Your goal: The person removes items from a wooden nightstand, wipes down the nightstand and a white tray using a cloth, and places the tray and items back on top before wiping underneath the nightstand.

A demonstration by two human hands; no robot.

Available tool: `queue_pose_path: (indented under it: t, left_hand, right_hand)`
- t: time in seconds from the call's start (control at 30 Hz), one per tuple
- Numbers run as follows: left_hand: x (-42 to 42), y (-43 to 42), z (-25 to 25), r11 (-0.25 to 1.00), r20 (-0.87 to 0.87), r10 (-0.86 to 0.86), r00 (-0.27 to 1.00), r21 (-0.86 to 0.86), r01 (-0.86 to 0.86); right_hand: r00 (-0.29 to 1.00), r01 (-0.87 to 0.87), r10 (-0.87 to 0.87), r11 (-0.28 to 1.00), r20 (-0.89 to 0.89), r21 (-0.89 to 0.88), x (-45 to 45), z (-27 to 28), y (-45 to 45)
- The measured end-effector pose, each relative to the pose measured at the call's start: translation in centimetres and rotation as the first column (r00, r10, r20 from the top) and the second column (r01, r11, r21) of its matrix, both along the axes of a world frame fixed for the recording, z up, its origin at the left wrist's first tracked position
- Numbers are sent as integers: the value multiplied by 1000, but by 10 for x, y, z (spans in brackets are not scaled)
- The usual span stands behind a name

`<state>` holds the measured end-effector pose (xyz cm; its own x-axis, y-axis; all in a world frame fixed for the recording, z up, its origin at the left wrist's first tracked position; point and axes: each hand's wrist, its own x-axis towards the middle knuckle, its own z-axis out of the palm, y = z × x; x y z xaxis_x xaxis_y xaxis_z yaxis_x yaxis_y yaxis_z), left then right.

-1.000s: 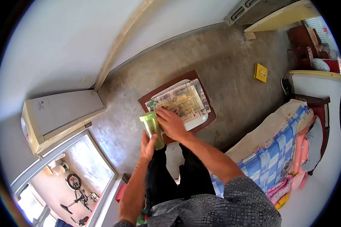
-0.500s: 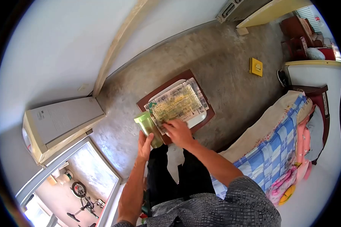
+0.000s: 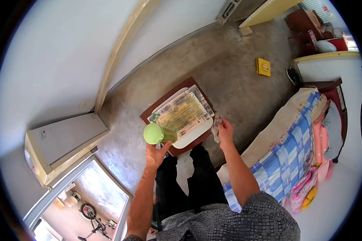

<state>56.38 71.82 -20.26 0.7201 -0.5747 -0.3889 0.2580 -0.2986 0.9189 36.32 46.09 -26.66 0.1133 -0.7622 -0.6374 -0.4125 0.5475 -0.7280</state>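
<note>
A green lidded container [image 3: 154,133] is held in my left hand [image 3: 157,154], over the near left corner of a small dark red table [image 3: 149,113]. Its lid faces up towards me and hides part of its body. My right hand [image 3: 225,130] pinches a greyish cloth [image 3: 216,127] at the table's right edge. Between my hands, a printed sheet [image 3: 183,113] lies on a white oval panel [image 3: 195,134] of the tabletop.
A bed with a blue checked cover [image 3: 283,154] stands at the right. On the floor lie a yellow box [image 3: 263,67] and dark shoes [image 3: 292,75]. A grey cabinet [image 3: 68,138] is at the left, near a window with a bicycle beyond.
My right hand has moved right from the sheet, and the cloth now shows in it. My left hand has tipped the container so its lid faces me.
</note>
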Motion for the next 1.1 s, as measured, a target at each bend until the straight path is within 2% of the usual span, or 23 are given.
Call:
queue_pose_path:
  t: [0.03, 0.1, 0.17, 0.2, 0.23, 0.27, 0.3, 0.33, 0.37, 0.47, 0.5, 0.57, 0.6, 0.63, 0.67, 0.7, 0.77, 0.83, 0.87, 0.93, 0.97, 1.03, 1.1]
  left_hand:
    - [1, -5, 0, 996, 116, -71, 991, 70, 63]
    - [2, -23, 12, 990, 88, -77, 993, 124, 66]
    - [-1, -34, 7, 981, 57, -93, 994, 176, 81]
    - [-5, -34, -8, 992, 152, -66, 986, 113, 49]
    - [-7, -46, -4, 999, 242, -36, 970, 37, 27]
    - [-9, -48, 6, 987, 338, -114, 934, 143, 69]
    - [-13, -48, -5, 999, 201, -49, 978, 31, 43]
    - [-18, -38, -43, 994, -13, 102, 995, -40, -103]
    - [-16, -51, -7, 993, 408, -100, 908, 96, 67]
    - [-20, -50, -12, 964, 490, -182, 852, 259, 57]
    - [-20, -40, -26, 957, 429, -173, 887, 286, 49]
    - [-34, -47, -18, 920, 547, -190, 815, 390, -47]
    - [-35, -27, -32, 847, 349, -139, 927, 527, -72]
    - [-38, -13, -45, 851, 187, 66, 980, 503, -153]
    - [-54, -26, -35, 848, 122, 353, 927, 377, -373]
    - [-63, -33, -21, 835, 208, 275, 939, 432, -340]
    - [-91, -34, -37, 583, 391, 494, 777, 513, -630]
    - [-118, -54, -18, 528, 140, 693, 707, 569, -630]
    - [-132, -60, -21, 549, 66, 708, 703, 575, -607]
    - [-167, -93, -25, 589, 44, 654, 756, 598, -544]
    - [-183, -114, -24, 622, 3, 620, 785, 607, -494]
    - [-203, -175, -12, 708, -93, 522, 848, 601, -371]
    - [-211, -232, -12, 757, -140, 485, 863, 561, -335]
  right_hand:
    - [996, 59, -63, 996, 56, 72, -16, 2, 6]
    - [985, 114, -130, 983, 110, 142, -46, 12, 18]
    - [982, 32, -99, 927, 162, 374, -76, 33, 28]
    - [980, 52, -117, 930, 159, 364, -90, 37, 33]
    - [974, 24, -122, 893, 191, 450, -104, 40, 35]
    - [965, -8, -130, 853, 227, 521, -116, 40, 32]
    - [948, -28, -151, 838, 281, 544, -124, 53, 26]
    - [931, 4, -214, 815, 295, 579, -132, 56, 20]
    - [910, 28, -276, 785, 309, 619, -142, 59, 15]
    - [935, 23, -279, 667, 221, 745, -161, 52, -26]
    - [930, 19, -286, 663, 230, 749, -162, 52, -40]
    - [984, -56, -100, 623, 151, 780, -172, 44, -84]
    - [985, -43, -105, 630, 140, 776, -179, 39, -102]
    - [983, -28, -128, 616, 135, 787, -191, 43, -121]
    - [986, -108, -36, 618, 166, 779, -204, 48, -149]
    - [978, -195, 64, 621, 200, 759, -217, 50, -179]
    - [974, -210, 71, 648, 216, 732, -271, 20, -220]
    - [981, -192, 154, 778, 115, 598, -302, 15, -261]
    - [982, -188, 146, 777, 118, 601, -317, 15, -281]
    - [978, -186, 128, 895, 165, 406, -342, 14, -318]
    - [979, -180, 123, 895, 162, 409, -351, 13, -335]
    - [988, -53, -32, 847, 150, 529, -366, 10, -367]
    - [991, -61, -10, 853, 133, 518, -380, -5, -394]
